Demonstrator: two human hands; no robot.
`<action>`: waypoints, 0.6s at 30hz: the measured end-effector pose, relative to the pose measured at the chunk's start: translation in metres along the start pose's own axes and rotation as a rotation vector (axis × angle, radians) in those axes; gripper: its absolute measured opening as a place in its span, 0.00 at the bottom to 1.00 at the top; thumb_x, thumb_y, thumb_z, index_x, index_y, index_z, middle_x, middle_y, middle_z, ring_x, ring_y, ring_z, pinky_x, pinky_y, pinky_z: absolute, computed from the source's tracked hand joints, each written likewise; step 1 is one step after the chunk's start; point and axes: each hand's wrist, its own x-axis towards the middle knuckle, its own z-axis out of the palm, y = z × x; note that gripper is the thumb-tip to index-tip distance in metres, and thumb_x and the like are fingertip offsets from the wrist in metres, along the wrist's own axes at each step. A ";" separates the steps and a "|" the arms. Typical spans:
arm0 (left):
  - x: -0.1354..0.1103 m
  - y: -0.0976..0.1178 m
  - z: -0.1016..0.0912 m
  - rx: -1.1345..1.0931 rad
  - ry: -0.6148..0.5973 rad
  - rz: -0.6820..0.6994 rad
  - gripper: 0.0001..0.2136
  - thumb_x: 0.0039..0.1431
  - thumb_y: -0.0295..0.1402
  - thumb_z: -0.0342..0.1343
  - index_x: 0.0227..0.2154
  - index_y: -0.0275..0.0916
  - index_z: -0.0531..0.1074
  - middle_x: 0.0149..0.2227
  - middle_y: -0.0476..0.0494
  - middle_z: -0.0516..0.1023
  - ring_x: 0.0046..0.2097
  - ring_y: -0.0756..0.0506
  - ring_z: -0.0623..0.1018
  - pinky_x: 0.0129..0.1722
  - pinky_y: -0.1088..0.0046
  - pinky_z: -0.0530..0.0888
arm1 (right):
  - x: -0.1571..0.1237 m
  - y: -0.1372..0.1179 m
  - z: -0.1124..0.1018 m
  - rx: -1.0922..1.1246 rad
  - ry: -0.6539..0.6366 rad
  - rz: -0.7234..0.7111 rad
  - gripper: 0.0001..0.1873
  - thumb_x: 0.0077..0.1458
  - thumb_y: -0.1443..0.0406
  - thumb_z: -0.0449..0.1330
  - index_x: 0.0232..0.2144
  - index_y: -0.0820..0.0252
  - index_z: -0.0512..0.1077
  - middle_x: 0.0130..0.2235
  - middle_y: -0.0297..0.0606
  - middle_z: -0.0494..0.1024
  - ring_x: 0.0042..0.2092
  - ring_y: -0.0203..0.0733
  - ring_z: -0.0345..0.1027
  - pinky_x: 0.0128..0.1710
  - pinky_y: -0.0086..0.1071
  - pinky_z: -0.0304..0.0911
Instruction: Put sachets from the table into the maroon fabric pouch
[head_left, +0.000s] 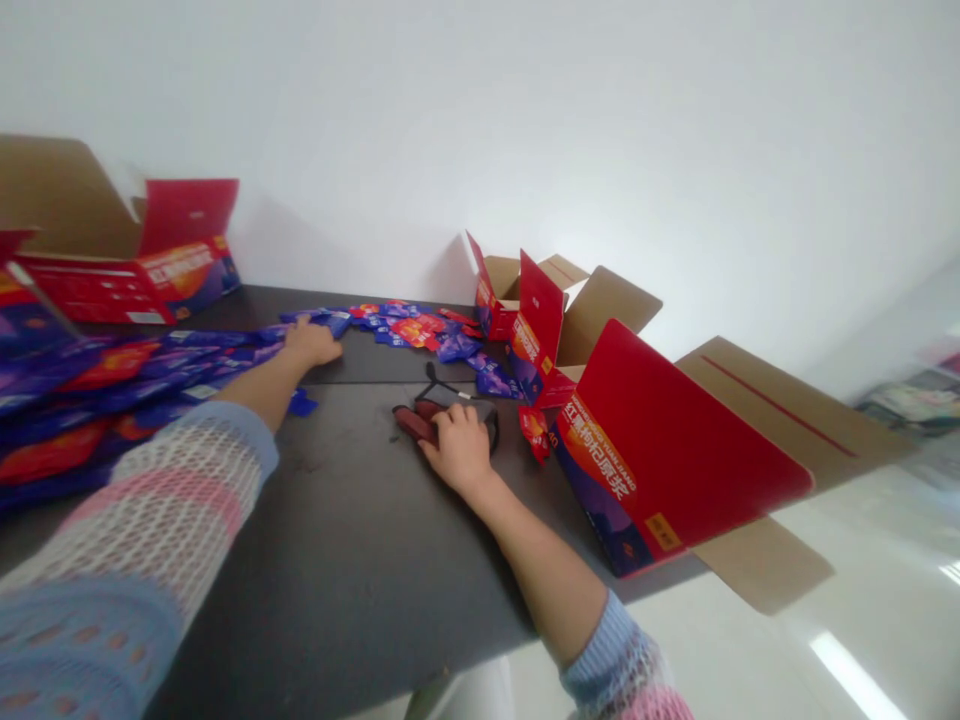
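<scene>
Left hand [311, 345]: touches flat blue-purple packets [330, 321], with red-orange packets [420, 330] to its right. Right hand [459, 448]: rests, fingers bent, on a dark-red object [412, 423]. Whether either hand grips anything cannot be told.

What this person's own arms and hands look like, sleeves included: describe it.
The left hand and right hand wear no gloves. The left sleeve is open-knit: pale blue cuff, whitish mesh crossed by a pink band and, higher up, pale blue with small holes. The right sleeve shows a similar blue cuff, then whitish and pink.
</scene>
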 end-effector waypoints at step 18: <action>-0.144 0.124 -0.009 0.442 -0.476 0.164 0.17 0.56 0.24 0.53 0.45 0.23 0.80 0.55 0.13 0.73 0.56 0.27 0.74 0.47 0.59 0.74 | -0.001 0.002 -0.003 0.032 -0.029 -0.040 0.22 0.59 0.55 0.63 0.53 0.59 0.74 0.54 0.49 0.72 0.57 0.57 0.60 0.54 0.49 0.65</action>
